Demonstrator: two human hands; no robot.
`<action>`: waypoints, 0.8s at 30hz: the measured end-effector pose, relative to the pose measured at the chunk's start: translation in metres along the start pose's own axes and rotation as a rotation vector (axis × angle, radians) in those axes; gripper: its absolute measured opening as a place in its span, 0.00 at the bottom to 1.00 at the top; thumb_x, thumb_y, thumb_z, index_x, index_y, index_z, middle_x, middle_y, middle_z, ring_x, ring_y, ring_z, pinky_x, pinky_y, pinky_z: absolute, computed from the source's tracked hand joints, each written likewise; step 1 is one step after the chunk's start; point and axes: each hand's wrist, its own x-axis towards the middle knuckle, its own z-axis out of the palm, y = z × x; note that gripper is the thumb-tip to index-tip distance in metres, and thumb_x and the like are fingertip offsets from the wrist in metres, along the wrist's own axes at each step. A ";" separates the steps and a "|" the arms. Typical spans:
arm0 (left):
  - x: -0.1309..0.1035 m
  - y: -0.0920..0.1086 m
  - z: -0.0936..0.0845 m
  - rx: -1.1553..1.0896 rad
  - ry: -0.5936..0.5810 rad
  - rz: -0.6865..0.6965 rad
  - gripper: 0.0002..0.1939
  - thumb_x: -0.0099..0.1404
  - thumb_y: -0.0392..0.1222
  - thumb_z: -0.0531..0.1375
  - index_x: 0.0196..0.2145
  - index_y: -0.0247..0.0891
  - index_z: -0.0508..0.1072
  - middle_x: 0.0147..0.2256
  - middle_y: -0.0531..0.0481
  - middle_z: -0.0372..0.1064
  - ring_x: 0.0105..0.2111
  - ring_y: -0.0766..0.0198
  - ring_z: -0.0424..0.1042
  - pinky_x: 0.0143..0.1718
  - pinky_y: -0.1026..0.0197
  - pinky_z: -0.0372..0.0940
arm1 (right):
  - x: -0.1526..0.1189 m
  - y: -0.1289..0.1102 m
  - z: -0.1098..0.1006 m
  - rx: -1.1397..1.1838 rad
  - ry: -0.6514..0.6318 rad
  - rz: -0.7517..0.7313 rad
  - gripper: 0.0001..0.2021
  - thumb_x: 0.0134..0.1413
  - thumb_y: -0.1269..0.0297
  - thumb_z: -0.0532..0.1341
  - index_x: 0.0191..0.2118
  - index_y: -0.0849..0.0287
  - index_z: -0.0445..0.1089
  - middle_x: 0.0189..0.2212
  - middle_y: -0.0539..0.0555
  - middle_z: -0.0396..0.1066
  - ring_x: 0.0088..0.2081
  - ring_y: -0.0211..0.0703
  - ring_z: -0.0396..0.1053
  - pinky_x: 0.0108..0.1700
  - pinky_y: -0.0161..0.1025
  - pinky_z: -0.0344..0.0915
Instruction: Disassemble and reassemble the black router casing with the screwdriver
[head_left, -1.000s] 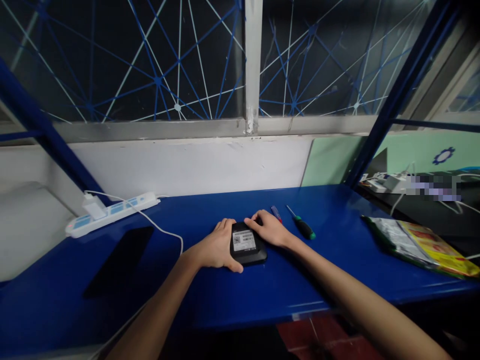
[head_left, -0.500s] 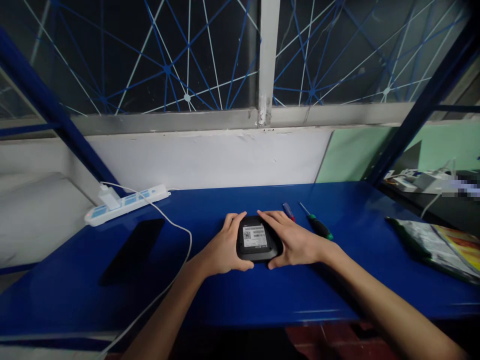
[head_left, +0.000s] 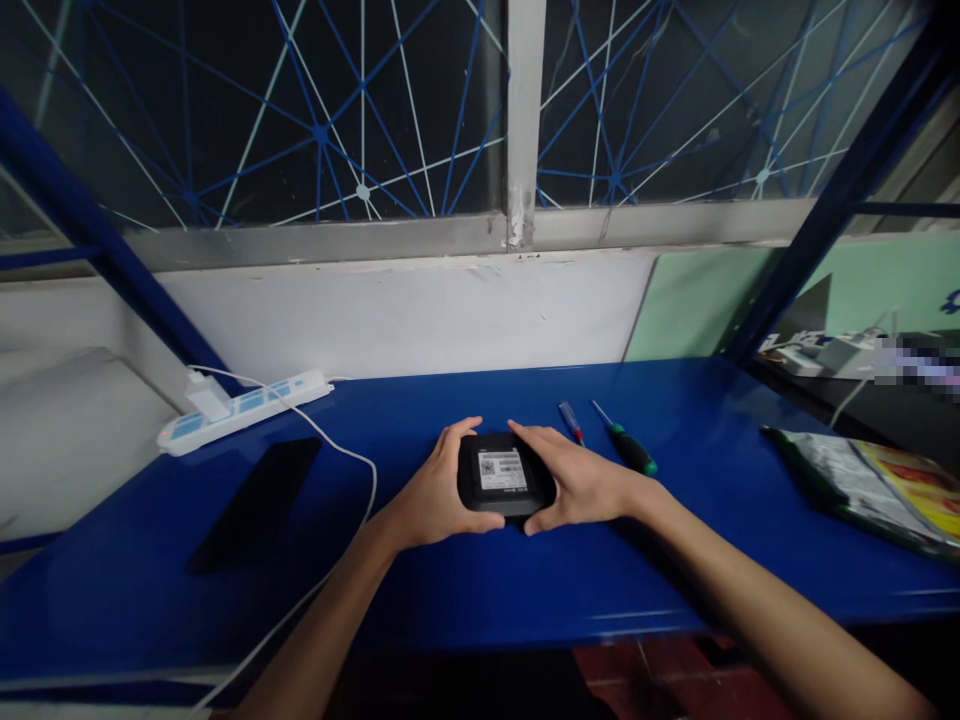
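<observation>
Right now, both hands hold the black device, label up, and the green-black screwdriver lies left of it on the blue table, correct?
Not quite: the head view shows the green-black screwdriver right of the black device, on the blue table. The left hand and right hand do hold it, label up.

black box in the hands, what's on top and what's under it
A white label with printed codes is on top of the black box. The blue table shows around it; its underside is hidden.
</observation>
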 end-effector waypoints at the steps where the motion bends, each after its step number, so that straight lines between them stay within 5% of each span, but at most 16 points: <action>1: 0.000 -0.001 0.000 0.007 0.010 0.009 0.61 0.46 0.50 0.74 0.68 0.46 0.44 0.64 0.36 0.51 0.64 0.35 0.56 0.62 0.33 0.58 | 0.000 -0.001 0.000 0.003 0.009 -0.005 0.64 0.38 0.46 0.74 0.74 0.58 0.36 0.67 0.69 0.53 0.67 0.67 0.52 0.66 0.62 0.56; 9: -0.001 -0.004 0.001 0.005 0.070 0.031 0.59 0.48 0.52 0.74 0.67 0.45 0.43 0.64 0.36 0.53 0.65 0.37 0.55 0.62 0.35 0.59 | 0.002 -0.006 -0.005 0.094 0.135 -0.021 0.62 0.38 0.47 0.74 0.74 0.53 0.37 0.63 0.65 0.58 0.64 0.64 0.57 0.65 0.62 0.55; 14: -0.003 -0.007 0.004 -0.040 0.080 0.053 0.64 0.51 0.54 0.74 0.70 0.46 0.34 0.69 0.31 0.40 0.69 0.36 0.46 0.64 0.31 0.53 | 0.003 -0.004 -0.014 0.043 0.187 -0.037 0.62 0.38 0.45 0.73 0.74 0.51 0.38 0.61 0.63 0.62 0.63 0.65 0.59 0.67 0.65 0.48; 19: -0.003 -0.014 0.003 -0.021 -0.017 -0.003 0.71 0.49 0.55 0.75 0.70 0.47 0.26 0.69 0.30 0.42 0.68 0.32 0.48 0.64 0.28 0.51 | 0.002 0.002 -0.025 0.022 0.246 -0.054 0.61 0.41 0.46 0.72 0.74 0.48 0.35 0.64 0.61 0.60 0.64 0.64 0.58 0.66 0.61 0.53; 24: 0.001 -0.005 -0.007 0.109 -0.109 -0.087 0.69 0.48 0.57 0.73 0.71 0.45 0.30 0.67 0.31 0.48 0.66 0.31 0.53 0.63 0.30 0.52 | 0.001 0.008 -0.030 0.049 0.278 -0.026 0.61 0.41 0.47 0.72 0.74 0.46 0.35 0.64 0.60 0.59 0.64 0.64 0.57 0.66 0.61 0.55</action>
